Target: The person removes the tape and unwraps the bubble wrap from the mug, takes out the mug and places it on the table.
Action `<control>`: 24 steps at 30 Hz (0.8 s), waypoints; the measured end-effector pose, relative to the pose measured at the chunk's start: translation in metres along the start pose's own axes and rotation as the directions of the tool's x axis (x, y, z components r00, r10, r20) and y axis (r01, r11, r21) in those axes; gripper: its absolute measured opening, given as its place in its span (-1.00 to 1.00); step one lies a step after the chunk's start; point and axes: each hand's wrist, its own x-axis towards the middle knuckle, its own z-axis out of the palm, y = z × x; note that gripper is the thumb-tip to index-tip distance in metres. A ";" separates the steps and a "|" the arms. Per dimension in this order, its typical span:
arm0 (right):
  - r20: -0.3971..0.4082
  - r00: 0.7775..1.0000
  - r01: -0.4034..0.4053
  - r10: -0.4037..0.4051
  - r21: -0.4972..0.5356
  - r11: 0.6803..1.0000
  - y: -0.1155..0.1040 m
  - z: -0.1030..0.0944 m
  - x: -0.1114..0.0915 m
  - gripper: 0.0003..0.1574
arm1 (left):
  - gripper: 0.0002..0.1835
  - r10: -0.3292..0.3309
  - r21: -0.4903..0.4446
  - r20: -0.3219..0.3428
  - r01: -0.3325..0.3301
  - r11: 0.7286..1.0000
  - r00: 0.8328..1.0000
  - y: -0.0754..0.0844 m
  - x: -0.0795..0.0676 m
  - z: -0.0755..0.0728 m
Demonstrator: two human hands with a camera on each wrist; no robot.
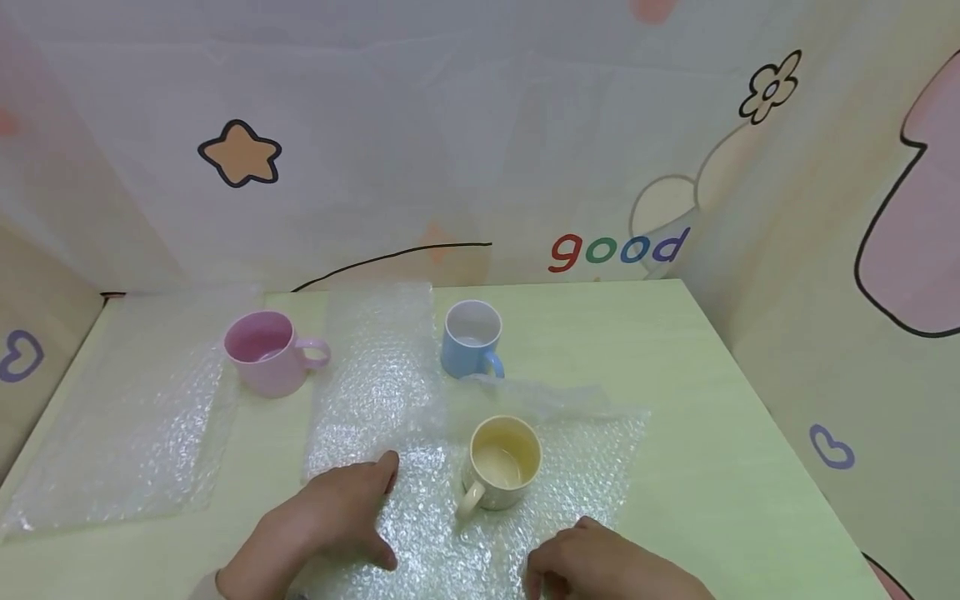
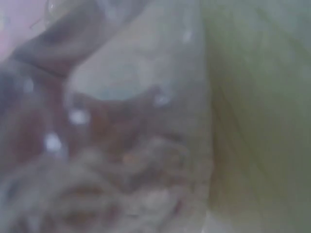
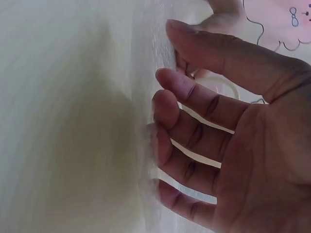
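A cream mug (image 1: 498, 492) stands upright on a sheet of bubble wrap (image 1: 585, 467), its handle pointing toward the front left. To the mug's left, my left hand (image 1: 330, 508) lies over the wrap with thumb and fingers spread apart. The left wrist view is blurred, with clear plastic (image 2: 170, 58) across much of it. My right hand (image 1: 592, 558) is in front of the mug, to its right. In the right wrist view its fingers (image 3: 194, 131) are loosely bent, and their tips touch the wrap's edge. Neither hand touches the mug.
A pink mug (image 1: 273, 367) stands at the back left beside another bubble wrap sheet (image 1: 127, 400). The blue mug (image 1: 465, 354) is behind the cream one, next to a strip of bubble wrap (image 1: 375, 367). Printed cloth walls (image 1: 450, 150) enclose the pale green table (image 1: 720, 467).
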 end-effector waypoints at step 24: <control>-0.208 0.977 -0.033 0.055 0.110 0.993 0.035 -0.073 0.000 -0.74 | -0.20 0.009 0.000 -0.021 -0.009 1.000 1.000 0.002 -0.003 -0.001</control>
